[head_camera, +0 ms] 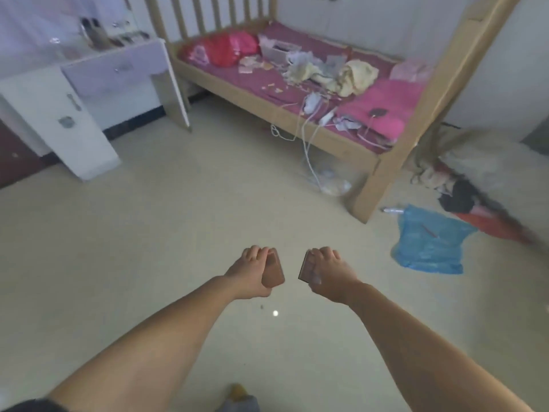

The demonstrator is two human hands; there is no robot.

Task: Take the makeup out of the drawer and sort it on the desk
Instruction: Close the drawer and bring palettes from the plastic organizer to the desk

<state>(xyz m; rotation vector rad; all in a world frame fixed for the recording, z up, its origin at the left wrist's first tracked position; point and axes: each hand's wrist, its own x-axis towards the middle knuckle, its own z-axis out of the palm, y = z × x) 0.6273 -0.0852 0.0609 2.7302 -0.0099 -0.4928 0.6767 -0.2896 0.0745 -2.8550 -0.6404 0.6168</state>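
Now the person is holding both arms out over the floor (148, 233). The left hand (249, 272) is curling its fingers around a small brown case (272, 273), which is sticking out on the thumb side. The right hand (329, 275) is pinching another small case (306, 267) along its edge, and that one is standing upright. The two cases are near each other but not touching. The desk (89, 75) is sitting well away, beside the bed (297, 84).

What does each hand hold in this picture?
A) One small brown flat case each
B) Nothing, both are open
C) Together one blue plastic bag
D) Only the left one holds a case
A: the left hand grips a brown case, and the right hand grips another brown case.
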